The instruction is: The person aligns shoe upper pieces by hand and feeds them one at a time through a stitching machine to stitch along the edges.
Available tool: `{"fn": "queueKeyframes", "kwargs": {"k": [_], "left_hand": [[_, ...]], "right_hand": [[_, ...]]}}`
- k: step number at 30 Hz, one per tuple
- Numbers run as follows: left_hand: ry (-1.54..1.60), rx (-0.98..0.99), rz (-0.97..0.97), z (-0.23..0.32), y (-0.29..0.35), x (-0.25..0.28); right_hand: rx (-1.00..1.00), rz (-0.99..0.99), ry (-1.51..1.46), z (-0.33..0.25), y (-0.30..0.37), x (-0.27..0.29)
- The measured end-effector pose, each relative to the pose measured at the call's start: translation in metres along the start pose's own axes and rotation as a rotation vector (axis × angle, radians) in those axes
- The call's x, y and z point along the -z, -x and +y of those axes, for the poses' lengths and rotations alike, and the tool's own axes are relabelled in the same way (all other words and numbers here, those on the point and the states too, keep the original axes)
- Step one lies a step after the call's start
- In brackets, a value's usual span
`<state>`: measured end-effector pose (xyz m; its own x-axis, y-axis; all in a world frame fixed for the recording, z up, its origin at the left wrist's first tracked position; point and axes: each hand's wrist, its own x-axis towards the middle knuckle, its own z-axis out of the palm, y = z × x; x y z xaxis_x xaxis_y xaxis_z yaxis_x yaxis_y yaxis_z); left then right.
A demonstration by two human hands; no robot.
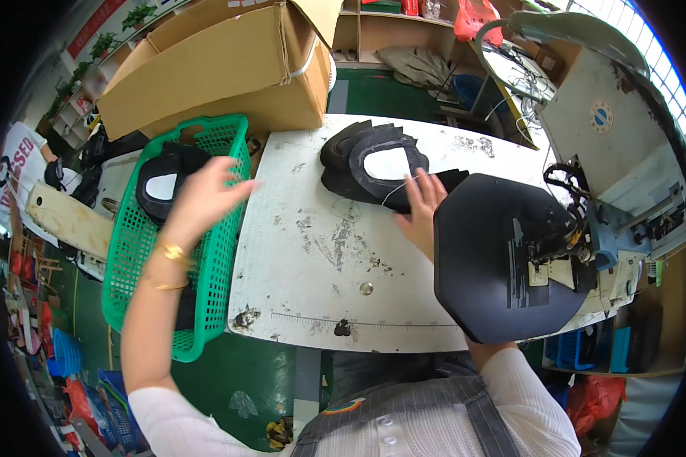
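My left hand (pixel 206 199) hangs over the green plastic basket (pixel 206 305), smeared by motion, with its fingers apart and nothing held. In the basket lie black shoe uppers (pixel 154 171), the top one with a white patch. On the white table, my right hand (pixel 421 212) rests at the near edge of a fanned stack of black shoe uppers (pixel 341 164). Its fingers are stretched out, and the fingertips meet the edge of the white lining (pixel 387 163). A thin light thread (pixel 391 192) runs beside them. The black sewing machine plate (pixel 503 251) covers part of my right forearm.
The sewing machine (pixel 602 129) stands at the right, its needle area (pixel 560 255) close to the plate. A large cardboard box (pixel 206 76) is behind the basket. A small round metal piece (pixel 367 289) lies on the worn tabletop (pixel 305 266). Another person (pixel 27 164) is at far left.
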<state>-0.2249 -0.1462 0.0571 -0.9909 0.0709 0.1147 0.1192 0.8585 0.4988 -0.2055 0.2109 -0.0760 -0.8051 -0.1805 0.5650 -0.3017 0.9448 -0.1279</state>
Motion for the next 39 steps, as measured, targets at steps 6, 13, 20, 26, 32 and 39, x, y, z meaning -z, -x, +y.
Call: {"fn": "queueKeyframes", "kwargs": {"k": [6,13,20,26,32,39], "left_hand": [[1.330,0.586,-0.513,0.095,-0.024,-0.203],[1.801,0.571,0.504,0.130,-0.052,-0.248],[1.633,0.631,0.191,0.099,-0.012,-0.220],[1.917,0.613,0.006,0.040,0.076,-0.161],[1.920,0.577,0.217,0.062,0.139,-0.157],[2.032,0.565,0.015,0.065,0.133,-0.173]], "right_hand": [[0.160,0.221,0.024,0.003,0.000,-0.061],[0.243,0.148,-0.126,-0.001,-0.013,-0.033],[0.310,0.002,-0.386,-0.033,0.002,-0.013],[0.475,-0.315,-0.537,-0.070,0.115,0.070],[0.580,-0.455,-0.482,-0.055,0.162,0.131],[0.196,-0.678,-0.062,-0.002,0.178,0.149]]}}
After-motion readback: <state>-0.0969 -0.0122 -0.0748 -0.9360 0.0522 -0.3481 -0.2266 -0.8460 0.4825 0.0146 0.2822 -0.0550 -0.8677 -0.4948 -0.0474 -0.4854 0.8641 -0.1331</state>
